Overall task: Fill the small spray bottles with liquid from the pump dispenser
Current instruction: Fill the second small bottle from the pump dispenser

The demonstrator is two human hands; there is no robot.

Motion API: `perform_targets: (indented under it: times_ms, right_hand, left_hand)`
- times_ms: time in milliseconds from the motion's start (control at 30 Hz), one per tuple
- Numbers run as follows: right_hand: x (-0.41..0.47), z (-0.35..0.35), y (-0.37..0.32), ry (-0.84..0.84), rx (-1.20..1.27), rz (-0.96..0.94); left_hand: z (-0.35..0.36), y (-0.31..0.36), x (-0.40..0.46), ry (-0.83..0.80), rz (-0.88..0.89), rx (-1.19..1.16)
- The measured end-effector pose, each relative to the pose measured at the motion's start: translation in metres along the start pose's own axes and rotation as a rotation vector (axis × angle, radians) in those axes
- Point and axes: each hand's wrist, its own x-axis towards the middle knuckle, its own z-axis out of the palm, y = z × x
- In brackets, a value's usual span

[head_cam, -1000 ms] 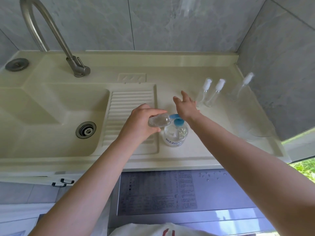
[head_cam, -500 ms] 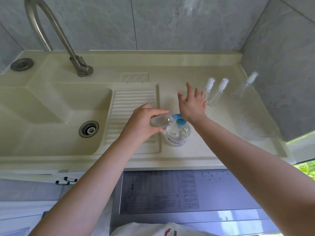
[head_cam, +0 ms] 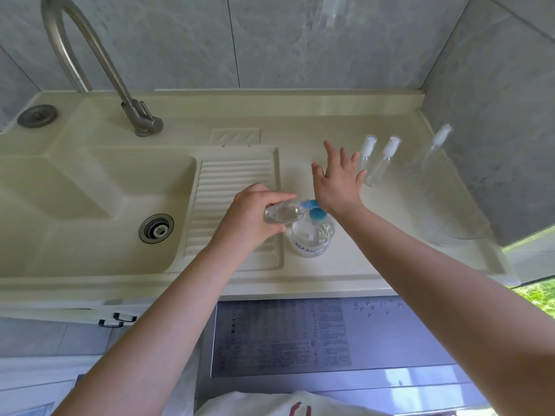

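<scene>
The left grip [head_cam: 252, 217] was curled round a small clear spray bottle [head_cam: 282, 213], holding it tipped on its side with its open mouth against the blue spout of the pump dispenser [head_cam: 312, 232]. The dispenser, a clear bottle with a blue pump head, stood on the cream counter [head_cam: 345, 265] just right of the ribbed draining board [head_cam: 237, 181]. The right grip [head_cam: 338, 181] was open, fingers straight and spread, with the heel of the palm over the pump head; whether it was pressing the pump could not be told. Farther back and right, two capped spray bottles [head_cam: 377, 163] with white tops stood side by side near the spread fingers, and a third capped bottle [head_cam: 434, 145] stood well apart towards the wall. To the left lay the sink basin [head_cam: 75, 187] with its drain [head_cam: 156, 228], and behind it the metal tap [head_cam: 126, 94].
</scene>
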Motion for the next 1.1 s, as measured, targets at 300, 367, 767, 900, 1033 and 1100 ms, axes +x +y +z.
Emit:
perform_targets:
  times_ms: [300,367,767,900,1033,1100]
  right_hand:
    - [-0.004,0.002,0.000,0.060,-0.123,-0.044]
    - [-0.007,0.001,0.000,0.092,-0.133,-0.069]
    - [-0.006,-0.005,0.000,0.038,-0.302,-0.061]
    - [-0.007,-0.007,-0.004,0.054,-0.330,-0.081]
    - [0.000,-0.012,-0.007,0.030,-0.248,-0.061]
    - [0.000,-0.011,-0.007,0.030,-0.253,-0.064]
  left_hand:
    - [0.002,-0.003,0.000,0.005,-0.017,-0.009]
    - [0.003,-0.002,0.000,0.000,-0.026,-0.012]
    - [-0.001,0.000,0.000,0.004,-0.030,-0.010]
    - [-0.002,-0.001,0.000,-0.001,-0.041,0.000]
    - [-0.003,-0.002,-0.002,0.012,-0.033,-0.001]
    - [-0.003,-0.003,-0.002,0.012,-0.036,-0.006]
